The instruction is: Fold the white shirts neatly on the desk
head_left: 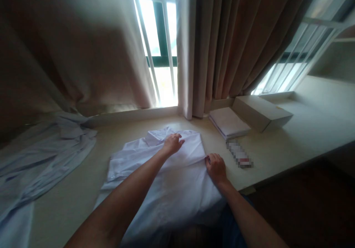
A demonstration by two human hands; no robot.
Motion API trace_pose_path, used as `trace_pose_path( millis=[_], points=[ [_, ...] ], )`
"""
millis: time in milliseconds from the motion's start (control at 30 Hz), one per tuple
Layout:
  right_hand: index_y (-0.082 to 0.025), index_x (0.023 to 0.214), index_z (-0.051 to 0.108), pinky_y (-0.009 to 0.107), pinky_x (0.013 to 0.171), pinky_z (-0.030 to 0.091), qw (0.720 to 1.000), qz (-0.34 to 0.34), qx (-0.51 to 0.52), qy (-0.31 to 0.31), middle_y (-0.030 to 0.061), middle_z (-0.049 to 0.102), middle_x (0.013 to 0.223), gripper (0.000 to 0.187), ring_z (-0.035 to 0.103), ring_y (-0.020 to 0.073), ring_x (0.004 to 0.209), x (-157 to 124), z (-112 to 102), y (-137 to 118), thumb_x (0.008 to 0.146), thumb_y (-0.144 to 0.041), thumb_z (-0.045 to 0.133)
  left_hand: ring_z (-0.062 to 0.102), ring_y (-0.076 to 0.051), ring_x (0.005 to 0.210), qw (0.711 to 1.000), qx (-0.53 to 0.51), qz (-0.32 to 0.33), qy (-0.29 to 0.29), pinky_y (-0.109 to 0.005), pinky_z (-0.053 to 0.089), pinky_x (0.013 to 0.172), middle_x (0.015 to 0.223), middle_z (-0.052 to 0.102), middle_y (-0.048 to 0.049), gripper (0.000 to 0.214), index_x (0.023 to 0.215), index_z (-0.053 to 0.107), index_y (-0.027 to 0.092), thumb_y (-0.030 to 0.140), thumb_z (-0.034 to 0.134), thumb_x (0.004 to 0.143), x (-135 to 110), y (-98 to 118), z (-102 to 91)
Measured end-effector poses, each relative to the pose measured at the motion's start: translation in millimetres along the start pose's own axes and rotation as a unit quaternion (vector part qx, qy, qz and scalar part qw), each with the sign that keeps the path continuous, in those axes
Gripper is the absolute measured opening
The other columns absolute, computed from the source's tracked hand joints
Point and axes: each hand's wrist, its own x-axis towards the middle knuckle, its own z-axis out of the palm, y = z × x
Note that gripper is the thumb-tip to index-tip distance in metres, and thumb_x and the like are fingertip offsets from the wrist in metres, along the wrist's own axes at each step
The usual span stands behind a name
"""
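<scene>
A white collared shirt (180, 181) lies spread on the pale tabletop, its collar toward the window and its lower part reaching the near edge. One sleeve is folded across the upper body of the shirt on the left. My left hand (173, 143) rests on the cloth just below the collar, fingers and thumb apart. At the shirt's right edge, my right hand (216, 166) has its fingers curled in on the fabric. My left forearm hides part of the shirt's left side.
More loose white garments (41, 159) lie crumpled at the left. A folded white stack (229, 122) and a white box (262, 113) stand at the back right. A pixelated, blurred-out object (240, 153) lies before the stack. Brown curtains (222, 37) hang behind the table (280, 148).
</scene>
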Motion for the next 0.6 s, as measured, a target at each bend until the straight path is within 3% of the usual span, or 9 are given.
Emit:
trace_pose_path(
  millis=[100,200,400,600],
  points=[
    [-0.020,0.088,0.056,0.031,0.079,0.036,1.000,0.014,0.010,0.009,0.0058,0.061,0.084,0.007,0.053,0.0204,0.084,2,4,2,0.092,-0.021,0.050,0.058,-0.026,0.110,0.998,-0.021,0.007,-0.051,-0.033,0.040,0.094,0.112,0.067,-0.0138,0.038,0.102,0.069,0.020,0.048,0.053,0.082,49,44,34.3],
    [-0.020,0.084,0.054,0.031,0.078,0.036,1.000,0.027,0.012,0.004,0.0047,0.060,0.081,0.009,0.054,0.0202,0.082,4,9,4,0.092,-0.021,0.051,0.060,-0.032,0.107,0.995,-0.026,-0.023,-0.092,-0.038,0.042,0.089,0.105,0.068,-0.0212,0.045,0.091,0.072,0.015,0.054,0.053,0.080,86,63,60.1],
    [-0.021,0.080,0.052,0.031,0.076,0.038,0.999,0.032,0.017,-0.007,0.0046,0.060,0.080,0.012,0.055,0.0206,0.080,6,12,7,0.092,-0.023,0.051,0.055,-0.039,0.113,0.989,-0.037,-0.088,-0.110,-0.045,0.040,0.090,0.101,0.069,-0.0227,0.052,0.083,0.071,0.017,0.065,0.062,0.066,122,67,81.9],
    [-0.022,0.079,0.048,0.033,0.074,0.039,0.999,0.028,0.019,0.028,0.0057,0.058,0.078,0.014,0.053,0.0214,0.078,7,12,6,0.092,-0.021,0.046,0.065,-0.028,0.092,0.982,-0.082,-0.132,-0.110,-0.039,0.043,0.081,0.084,0.071,-0.0147,0.030,0.081,0.070,0.016,0.043,0.067,0.069,131,57,83.1]
  ],
)
